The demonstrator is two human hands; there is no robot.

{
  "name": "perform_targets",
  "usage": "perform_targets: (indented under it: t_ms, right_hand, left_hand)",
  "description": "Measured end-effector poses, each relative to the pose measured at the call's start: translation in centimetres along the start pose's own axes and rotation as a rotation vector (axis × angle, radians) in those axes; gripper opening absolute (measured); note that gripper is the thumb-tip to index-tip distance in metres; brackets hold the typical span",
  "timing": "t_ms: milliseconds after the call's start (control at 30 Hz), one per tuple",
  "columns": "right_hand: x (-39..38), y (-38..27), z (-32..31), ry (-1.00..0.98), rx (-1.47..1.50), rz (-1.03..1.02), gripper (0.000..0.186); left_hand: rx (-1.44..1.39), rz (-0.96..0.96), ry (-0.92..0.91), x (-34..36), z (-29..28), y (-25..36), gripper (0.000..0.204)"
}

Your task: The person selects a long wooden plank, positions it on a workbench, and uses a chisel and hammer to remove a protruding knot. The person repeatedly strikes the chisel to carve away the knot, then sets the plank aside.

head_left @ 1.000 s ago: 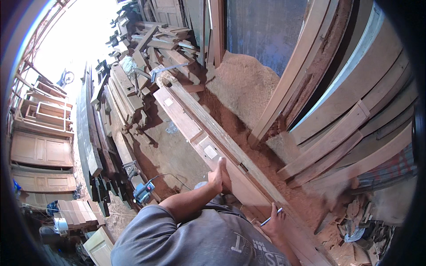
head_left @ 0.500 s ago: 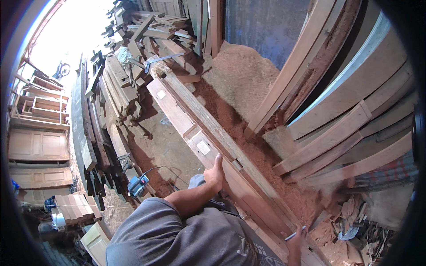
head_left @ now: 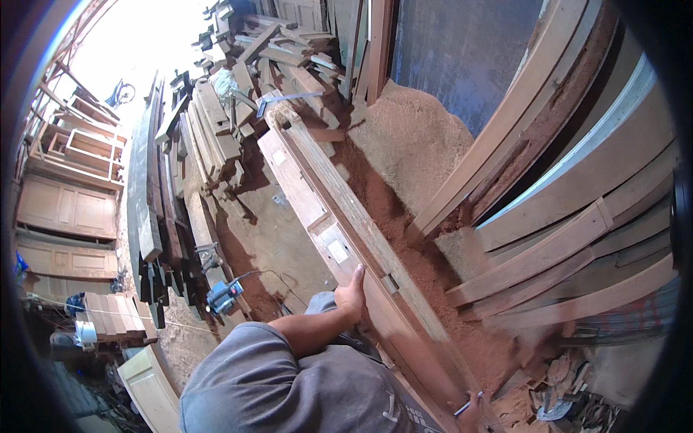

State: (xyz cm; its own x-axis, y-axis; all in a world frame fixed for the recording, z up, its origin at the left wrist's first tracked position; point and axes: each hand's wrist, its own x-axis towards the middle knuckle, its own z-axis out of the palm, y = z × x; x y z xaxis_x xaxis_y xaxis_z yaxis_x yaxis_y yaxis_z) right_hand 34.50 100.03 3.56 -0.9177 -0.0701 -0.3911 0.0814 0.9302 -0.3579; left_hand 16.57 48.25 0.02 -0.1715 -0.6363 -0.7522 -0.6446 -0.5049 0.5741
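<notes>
A long reddish wooden plank [head_left: 333, 247] with cut slots and pale square patches lies slantwise along a rougher wooden beam [head_left: 346, 198]. My left hand [head_left: 350, 296] is closed over the plank's near-left edge, thumb on the top face and fingers hidden beneath. Farther down, at the lower edge of the picture, my right hand [head_left: 473, 417] holds a thin, light-coloured pen [head_left: 463, 408] over the plank's near end. That hand's fingers are partly hidden. A try square [head_left: 287, 99] with a metal blade and blue stock rests on the beam's far end.
A blue corded power tool [head_left: 225, 296] sits at left beside long stacked timbers [head_left: 148, 209]. Offcuts [head_left: 289, 54] are heaped at the back. Sawdust [head_left: 415, 130] is piled behind the beam. Curved boards [head_left: 534, 252] lean at right. Panelled doors [head_left: 66, 207] stand far left.
The view has shifted, so most of the scene sits lower. My left hand keeps its hold on the plank. My right hand with the pen appears lower and slightly farther left in the picture.
</notes>
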Motion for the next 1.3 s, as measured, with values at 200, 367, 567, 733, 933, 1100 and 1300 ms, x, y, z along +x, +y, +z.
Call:
perform_targets:
  t_ms: [200, 367, 567, 733, 933, 1100, 1300]
  right_hand:
    - [-0.5, 0.8, 0.0, -0.015, -0.054, -0.024, 0.075]
    - [-0.8, 1.9, 0.3, -0.021, 0.005, -0.043, 0.078]
    - [-1.1, 4.0, -0.8, -0.027, -0.089, 0.01, 0.083]
    - [-0.1, -2.5, -5.5, -0.219, -0.109, 0.15, 0.082]
    - [0.2, -4.3, -6.6, -0.33, -0.118, 0.223, 0.084]
    - [0.0, -4.4, -7.6, -0.364, -0.126, 0.247, 0.081]
    - [-0.4, -4.8, -8.4, -0.392, -0.135, 0.264, 0.079]
  left_hand:
    - [-0.054, -0.021, -0.052, 1.9, -0.1, -1.7, 0.095]
    - [-0.111, -0.082, -0.086, 0.2, -0.6, 0.0, 0.09]
    - [-0.129, 0.004, -0.039, -0.3, -0.5, 0.2, 0.086]
    - [-0.164, 0.018, -0.056, -0.1, 0.0, -0.1, 0.084]
    - [-0.136, 0.002, -0.07, 2.8, 0.3, -2.1, 0.095]
    - [-0.078, -0.068, -0.082, 2.1, 0.1, -1.5, 0.102]
    - [-0.123, -0.012, -0.072, 1.3, -0.1, -1.0, 0.108]
